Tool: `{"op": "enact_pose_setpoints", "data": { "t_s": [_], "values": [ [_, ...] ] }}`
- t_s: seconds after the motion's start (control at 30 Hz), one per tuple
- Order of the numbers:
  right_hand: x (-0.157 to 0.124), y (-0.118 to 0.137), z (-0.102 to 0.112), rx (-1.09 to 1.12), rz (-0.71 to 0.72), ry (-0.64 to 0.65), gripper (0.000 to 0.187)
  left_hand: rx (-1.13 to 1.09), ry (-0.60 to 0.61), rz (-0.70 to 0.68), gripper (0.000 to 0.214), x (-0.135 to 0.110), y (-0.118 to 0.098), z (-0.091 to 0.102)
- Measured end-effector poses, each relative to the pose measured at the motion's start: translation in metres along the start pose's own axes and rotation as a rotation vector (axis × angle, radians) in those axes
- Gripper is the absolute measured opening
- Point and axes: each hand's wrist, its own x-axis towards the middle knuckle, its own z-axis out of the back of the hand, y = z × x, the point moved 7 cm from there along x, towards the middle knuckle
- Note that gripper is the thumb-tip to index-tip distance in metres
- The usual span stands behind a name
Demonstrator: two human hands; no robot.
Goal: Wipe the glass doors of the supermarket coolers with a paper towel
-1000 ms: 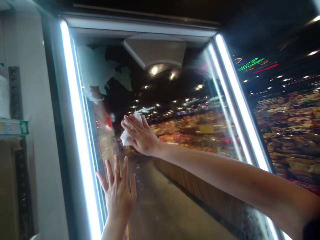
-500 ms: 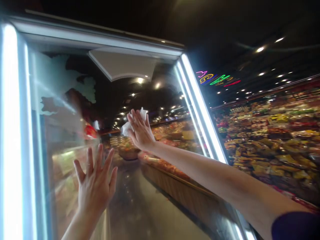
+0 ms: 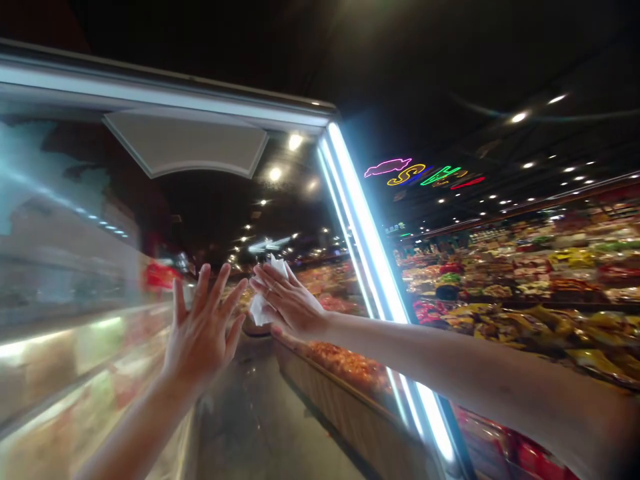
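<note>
A glass pane (image 3: 210, 220) with a bright lit frame fills the left and middle of the head view. Against it my right hand (image 3: 293, 303) lies with fingers stretched, pressing a crumpled white paper towel (image 3: 259, 311) under the palm. Edges of the towel stick out above and left of the fingers. My left hand (image 3: 200, 333) is just to the left, fingers spread and holding nothing. Its palm faces the pane; whether it touches the glass I cannot tell.
A glowing light strip (image 3: 367, 227) runs down the pane's right edge. Beyond it stand display shelves of packaged goods (image 3: 530, 320). Through or in the glass appear an aisle floor (image 3: 250, 400) and a long bin (image 3: 330, 393). Neon signs (image 3: 425, 175) hang at the right.
My right hand has moved down with the paper towel and tilted leftward. The left hand has shifted up and right, closer to it. The view has turned right, so the left light strip is gone.
</note>
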Motion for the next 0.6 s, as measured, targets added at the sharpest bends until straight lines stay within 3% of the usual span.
{"op": "enact_pose_setpoints", "data": {
  "t_s": [0.03, 0.13, 0.2, 0.4, 0.53, 0.6],
  "values": [
    [0.001, -0.011, 0.004, 0.004, -0.023, -0.004, 0.065, 0.009, 0.000, -0.010, 0.061, 0.004, -0.004, -0.004],
    [0.016, -0.070, 0.028, -0.007, -0.326, -0.109, 0.062, 0.046, 0.015, -0.034, 0.063, 0.018, -0.014, -0.014],
    [0.027, -0.098, 0.039, -0.021, -0.443, -0.164, 0.062, 0.074, 0.034, -0.050, 0.063, 0.031, -0.019, -0.019],
    [0.047, -0.088, 0.038, -0.029, -0.036, -0.044, 0.061, 0.192, 0.069, -0.098, 0.059, 0.070, -0.017, -0.025],
    [0.068, -0.133, 0.061, -0.084, -0.317, -0.172, 0.061, 0.273, 0.080, -0.143, 0.057, 0.086, -0.001, -0.027],
    [0.081, -0.137, 0.064, -0.088, -0.328, -0.186, 0.062, 0.310, 0.083, -0.147, 0.056, 0.092, 0.010, -0.027]
  ]
}}
